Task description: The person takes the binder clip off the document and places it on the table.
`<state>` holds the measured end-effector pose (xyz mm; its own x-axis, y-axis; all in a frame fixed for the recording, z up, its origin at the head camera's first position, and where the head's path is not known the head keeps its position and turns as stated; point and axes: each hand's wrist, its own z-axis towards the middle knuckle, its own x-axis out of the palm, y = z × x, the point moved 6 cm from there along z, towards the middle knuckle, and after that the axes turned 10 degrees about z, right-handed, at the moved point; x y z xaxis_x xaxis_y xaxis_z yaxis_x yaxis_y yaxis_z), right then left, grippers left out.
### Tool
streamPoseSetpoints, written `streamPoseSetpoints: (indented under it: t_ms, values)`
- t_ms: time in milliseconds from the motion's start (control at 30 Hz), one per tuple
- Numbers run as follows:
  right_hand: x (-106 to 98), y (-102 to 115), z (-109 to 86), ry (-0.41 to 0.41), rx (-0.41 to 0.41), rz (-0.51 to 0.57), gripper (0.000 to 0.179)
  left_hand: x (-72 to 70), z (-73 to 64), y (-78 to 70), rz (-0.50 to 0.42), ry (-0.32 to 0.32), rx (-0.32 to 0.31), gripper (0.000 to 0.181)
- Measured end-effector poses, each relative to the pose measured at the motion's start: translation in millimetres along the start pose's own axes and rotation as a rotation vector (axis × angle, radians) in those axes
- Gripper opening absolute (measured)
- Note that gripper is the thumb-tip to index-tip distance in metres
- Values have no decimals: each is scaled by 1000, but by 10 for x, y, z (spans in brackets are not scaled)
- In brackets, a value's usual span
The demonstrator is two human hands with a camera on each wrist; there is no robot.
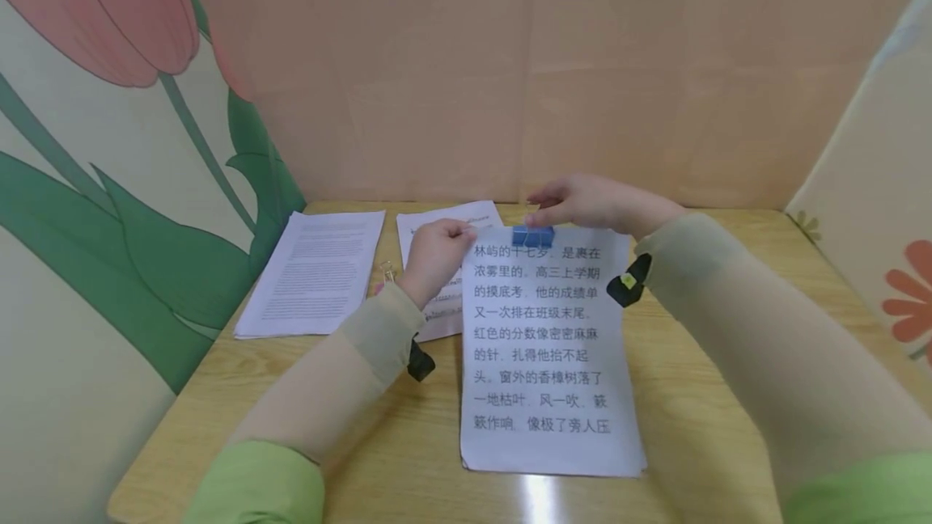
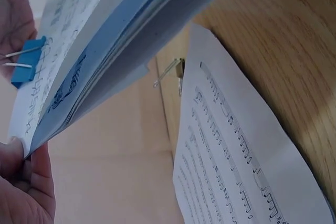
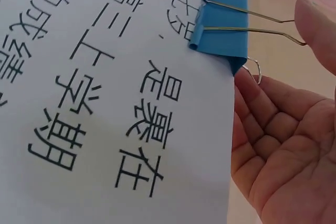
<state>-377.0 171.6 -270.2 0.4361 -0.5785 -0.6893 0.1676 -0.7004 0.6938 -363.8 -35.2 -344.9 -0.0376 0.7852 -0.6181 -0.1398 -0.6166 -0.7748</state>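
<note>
My left hand pinches the top left corner of a stack of printed pages, held tilted up with large Chinese text facing me. A blue binder clip sits on the stack's top edge, its jaws over the paper. At that clip, my right hand pinches the wire handles, thumb on the front one and fingers behind. In the left wrist view the stack's lower sheets fan apart slightly below the left hand's grip.
Behind the left hand lies a sheet of music. A second paper stack rests at the table's left side, with a small binder clip beside it. The wooden table meets a draped back wall.
</note>
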Motion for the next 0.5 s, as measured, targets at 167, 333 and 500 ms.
streamPoseSetpoints:
  t_ms: [167, 333, 500]
  values:
    - [-7, -4, 16, -14, 4, 10, 79, -30, 1, -17, -10, -5, 6, 22]
    - [-1, -10, 24, -25, 4, 41, 72, -28, -9, -12, -30, 1, -16, 21]
    - [22, -13, 25, -33, -9, 83, 67, -35, -16, -7, -34, -8, -27, 20]
